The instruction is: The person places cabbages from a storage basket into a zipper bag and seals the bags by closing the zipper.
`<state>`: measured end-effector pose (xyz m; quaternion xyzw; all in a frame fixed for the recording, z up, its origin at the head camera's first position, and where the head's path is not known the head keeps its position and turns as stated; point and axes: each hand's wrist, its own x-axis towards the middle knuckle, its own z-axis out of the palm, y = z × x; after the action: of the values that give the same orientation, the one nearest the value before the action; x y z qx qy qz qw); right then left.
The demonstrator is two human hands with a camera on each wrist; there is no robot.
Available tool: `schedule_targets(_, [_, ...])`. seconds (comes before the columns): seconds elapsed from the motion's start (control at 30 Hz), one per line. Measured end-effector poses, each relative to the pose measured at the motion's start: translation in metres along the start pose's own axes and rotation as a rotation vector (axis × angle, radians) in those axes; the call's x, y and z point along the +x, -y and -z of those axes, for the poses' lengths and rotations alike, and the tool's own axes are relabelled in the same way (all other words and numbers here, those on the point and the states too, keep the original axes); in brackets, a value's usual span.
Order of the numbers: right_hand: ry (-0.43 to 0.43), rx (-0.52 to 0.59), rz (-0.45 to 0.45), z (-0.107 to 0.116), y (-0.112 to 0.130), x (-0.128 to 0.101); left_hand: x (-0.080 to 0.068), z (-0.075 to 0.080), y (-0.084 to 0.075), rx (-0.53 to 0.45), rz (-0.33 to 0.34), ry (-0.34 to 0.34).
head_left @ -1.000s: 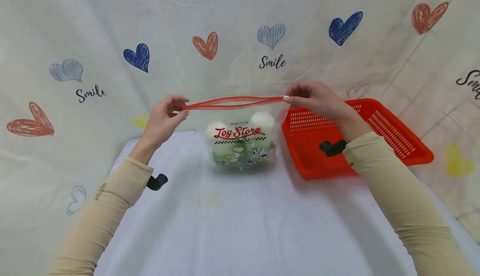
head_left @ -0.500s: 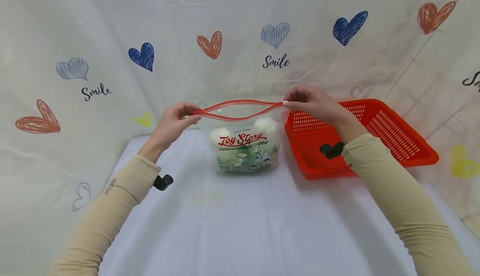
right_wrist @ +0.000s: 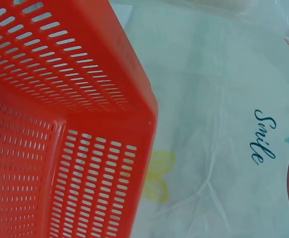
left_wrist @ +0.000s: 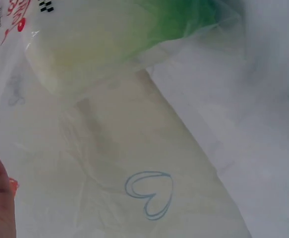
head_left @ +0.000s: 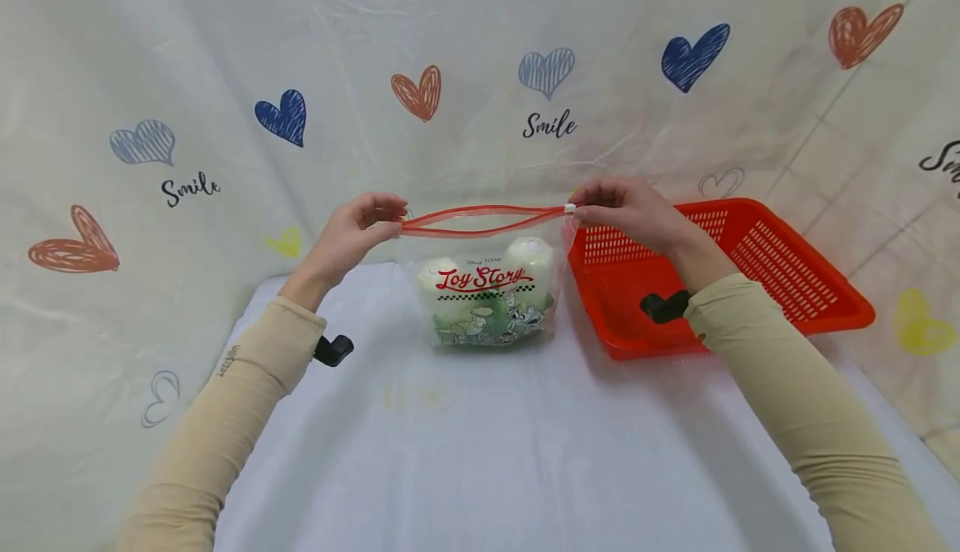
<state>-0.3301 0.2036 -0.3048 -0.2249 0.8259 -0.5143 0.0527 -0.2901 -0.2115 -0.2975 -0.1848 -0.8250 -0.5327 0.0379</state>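
Observation:
A clear zip bag (head_left: 487,302) with red "Toy Story" lettering stands upright on the white cloth in the head view. Inside it are rounded things (head_left: 528,250), white on top and green lower down; their kind is unclear through the plastic. My left hand (head_left: 343,239) pinches the left end of the bag's red zip (head_left: 468,233). At the other end, my right hand (head_left: 633,214) pinches the zip's corner beside a white slider (head_left: 569,208). Between them the bag's mouth gapes. Part of my left hand (left_wrist: 0,201) shows at the left wrist view's edge.
A red slotted basket (head_left: 615,318) stands right of the bag, under my right forearm. Nothing is visible inside it. White cloth (head_left: 480,452) covers the table, and a curtain (head_left: 480,18) printed with hearts hangs behind.
My left hand has moved right, towards my right hand. The bag's mouth has spread from a narrow slit, was widest half a second ago, and is slightly narrower now.

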Motion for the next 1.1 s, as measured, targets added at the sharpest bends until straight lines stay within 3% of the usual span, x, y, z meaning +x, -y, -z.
schedule_targets(0.17, [-0.026,0.011,-0.012,-0.003,0.001,0.001,0.012,-0.003,-0.018,-0.007,-0.005,0.024])
schedule_targets(0.3, [-0.044,0.028,-0.014,-0.006,0.0,0.002,0.023,-0.014,-0.035,0.033,-0.023,0.061])
schedule_targets(0.5, [-0.06,0.042,-0.035,-0.006,-0.004,-0.001,0.04,-0.054,-0.063,0.065,-0.097,0.182])
schedule_targets(0.63, [-0.073,0.047,-0.055,-0.003,-0.006,-0.006,0.052,-0.081,-0.078,0.091,-0.147,0.221])
schedule_targets(0.9, [-0.074,0.05,-0.007,-0.007,-0.002,-0.007,0.066,-0.113,-0.09,0.168,-0.204,0.275])
schedule_targets(1.1, [-0.086,0.067,0.019,-0.012,0.003,-0.005,0.076,-0.131,-0.088,0.235,-0.215,0.26])
